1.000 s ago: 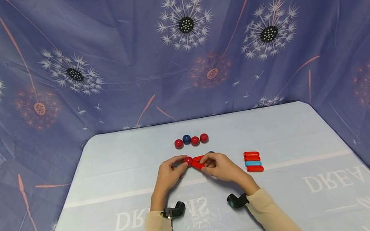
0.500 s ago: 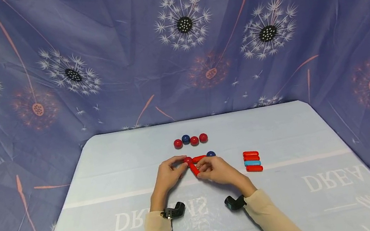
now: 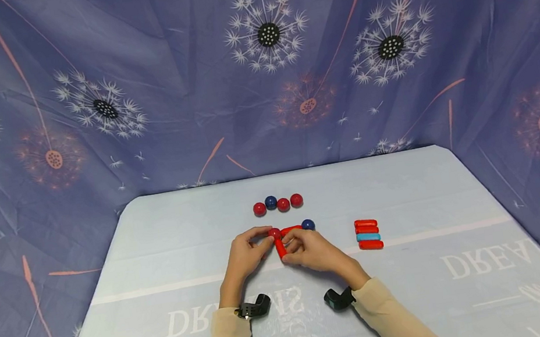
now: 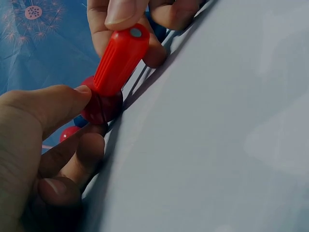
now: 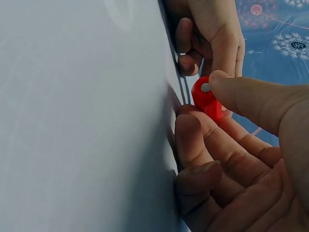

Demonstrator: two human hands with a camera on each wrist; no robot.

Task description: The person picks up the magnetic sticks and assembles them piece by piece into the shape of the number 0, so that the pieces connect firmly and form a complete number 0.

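Note:
My left hand [image 3: 246, 254] pinches a red ball [image 3: 274, 233] between thumb and fingers. One end of a red magnetic rod [image 3: 281, 249] meets that ball, and the rod points toward me. Its other end is gripped by the thumb and fingers of my right hand [image 3: 311, 250]. A round metal tip shows on the rod [image 4: 120, 63] in the left wrist view. From the same ball a second red rod [image 3: 290, 229] runs right to a dark blue ball [image 3: 308, 225]. Part of this second rod lies close behind my right fingers.
Beyond the hands, red balls [image 3: 283, 204] and a blue ball [image 3: 271, 202] stand in a row. To the right lie several stacked rods, red ones [image 3: 371, 245] and a light blue one [image 3: 368, 237]. A pale printed cloth [image 3: 179, 230] covers the table, with a patterned curtain behind.
My right hand has swung the near rod's free end left and toward me, so it now points almost straight at me. The blue ball has come into full view. My left hand stays put.

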